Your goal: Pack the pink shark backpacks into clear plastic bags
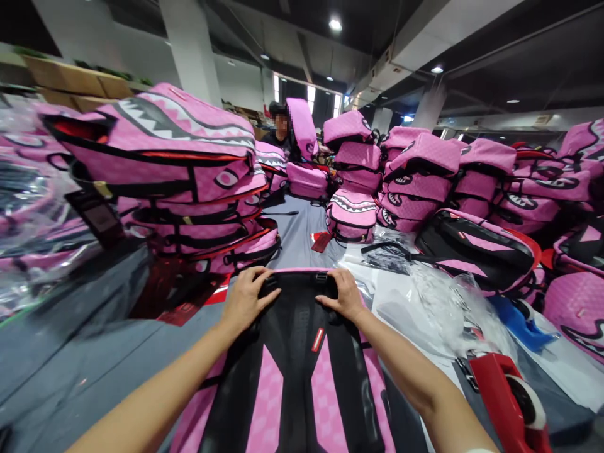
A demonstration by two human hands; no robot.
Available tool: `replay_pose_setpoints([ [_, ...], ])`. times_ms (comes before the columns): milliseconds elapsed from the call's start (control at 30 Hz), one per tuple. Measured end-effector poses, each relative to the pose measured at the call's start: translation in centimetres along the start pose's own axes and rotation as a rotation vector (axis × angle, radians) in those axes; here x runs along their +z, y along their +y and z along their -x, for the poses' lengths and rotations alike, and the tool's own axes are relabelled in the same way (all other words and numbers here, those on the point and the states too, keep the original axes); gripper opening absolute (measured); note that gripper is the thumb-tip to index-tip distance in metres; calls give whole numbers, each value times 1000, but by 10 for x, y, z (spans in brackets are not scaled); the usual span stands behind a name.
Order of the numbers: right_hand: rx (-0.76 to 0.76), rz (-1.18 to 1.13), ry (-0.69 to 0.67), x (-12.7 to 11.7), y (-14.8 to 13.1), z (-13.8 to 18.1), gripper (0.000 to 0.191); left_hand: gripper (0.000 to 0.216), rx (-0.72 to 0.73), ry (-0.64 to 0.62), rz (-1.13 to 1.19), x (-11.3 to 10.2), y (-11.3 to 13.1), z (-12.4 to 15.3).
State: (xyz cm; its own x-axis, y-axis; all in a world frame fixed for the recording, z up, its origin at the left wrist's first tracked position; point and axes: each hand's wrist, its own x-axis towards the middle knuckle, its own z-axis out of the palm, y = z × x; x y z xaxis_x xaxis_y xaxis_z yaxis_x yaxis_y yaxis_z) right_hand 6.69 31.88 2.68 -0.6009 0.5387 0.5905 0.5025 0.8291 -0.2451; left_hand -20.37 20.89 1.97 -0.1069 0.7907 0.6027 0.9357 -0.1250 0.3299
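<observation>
Directly before me lies a pink and black backpack [295,352], its back panel facing up and a small red label on it. My left hand [245,299] is closed on the far left corner of the backpack, thumb on the panel and fingers over the edge. On the far right corner my right hand [343,296] grips in the same way. Black straps and a buckle show at the far edge between the hands. The fingertips under the edge are hidden.
Stacked pink backpacks [189,151] rise on the left, more [419,182] at the back right. A red tape dispenser [509,402], a blue tool [523,324] and clear plastic bags [448,308] lie to the right. Across the table a person [280,129] stands by a lifted pink bag [302,126].
</observation>
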Motion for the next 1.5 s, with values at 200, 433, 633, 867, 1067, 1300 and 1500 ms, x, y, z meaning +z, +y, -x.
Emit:
replay_pose_setpoints([
  [200,-12,110,-81,-3,-27,52,51,36,102,-96,-34,-7,17,66],
  [433,80,54,-339,16,-6,33,52,29,-69,-412,31,31,2,36],
  [633,270,136,-505,38,16,-26,71,79,-205,-397,-4,42,11,-7],
  [867,236,334,-319,54,0,-11,46,86,-281,-563,-92,49,76,25],
  [1067,98,358,-415,13,10,-38,45,78,-301,-413,-154,62,75,32],
  [1300,238,369,-738,20,59,-109,52,65,-177,-190,-278,76,70,51],
  [1500,223,397,-661,18,33,-96,44,54,-152,-358,-212,74,73,23],
])
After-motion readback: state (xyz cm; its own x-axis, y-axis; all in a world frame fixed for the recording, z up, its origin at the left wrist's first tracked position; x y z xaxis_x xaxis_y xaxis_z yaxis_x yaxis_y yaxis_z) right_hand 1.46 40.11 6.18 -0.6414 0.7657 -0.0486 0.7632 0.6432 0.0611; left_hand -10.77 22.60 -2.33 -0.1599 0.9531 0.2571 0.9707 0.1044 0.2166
